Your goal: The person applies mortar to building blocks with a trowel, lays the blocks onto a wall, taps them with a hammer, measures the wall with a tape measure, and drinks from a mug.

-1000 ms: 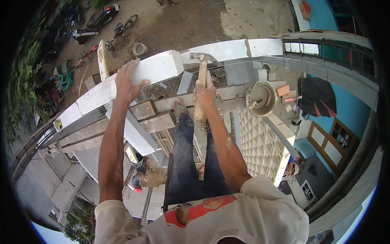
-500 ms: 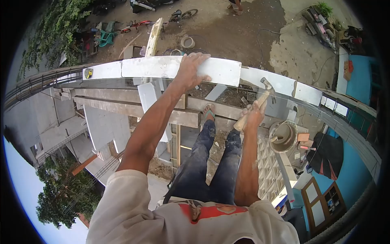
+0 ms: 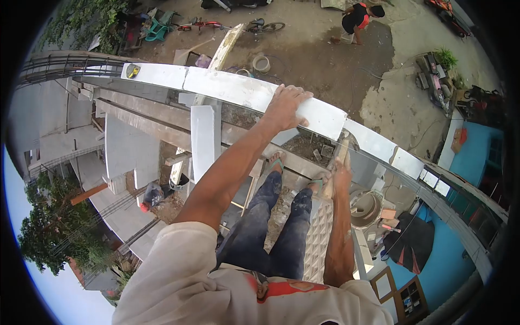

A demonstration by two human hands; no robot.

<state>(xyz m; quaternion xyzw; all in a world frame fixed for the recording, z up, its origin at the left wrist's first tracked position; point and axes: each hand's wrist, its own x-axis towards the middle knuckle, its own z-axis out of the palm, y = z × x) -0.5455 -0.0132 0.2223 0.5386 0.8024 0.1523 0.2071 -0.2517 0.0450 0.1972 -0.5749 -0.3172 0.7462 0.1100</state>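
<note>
A row of white blocks runs along the top of the wall in front of me. My left hand (image 3: pixel 287 106) grips the long white block (image 3: pixel 233 89) near its right end, fingers over the top and thumb on the near side. In my closed right hand (image 3: pixel 340 176) is a hammer (image 3: pixel 344 150) with a wooden handle. Its head is at the block's right end, close to the joint with the neighbouring block (image 3: pixel 371 142); whether they touch I cannot tell. A thin string passes along the near side of the row.
My feet stand on planks (image 3: pixel 295 162) below the wall. A yellow tape measure (image 3: pixel 132 70) lies on the row's left end. A mortar bucket (image 3: pixel 365 208) stands at right. One person (image 3: pixel 357 24) is on the ground beyond; another (image 3: pixel 153 196) is below left.
The hammer has swung from right of the long block, head clear of it, to the block's right end. My left hand stays on the block. The view has shifted, showing more of both people.
</note>
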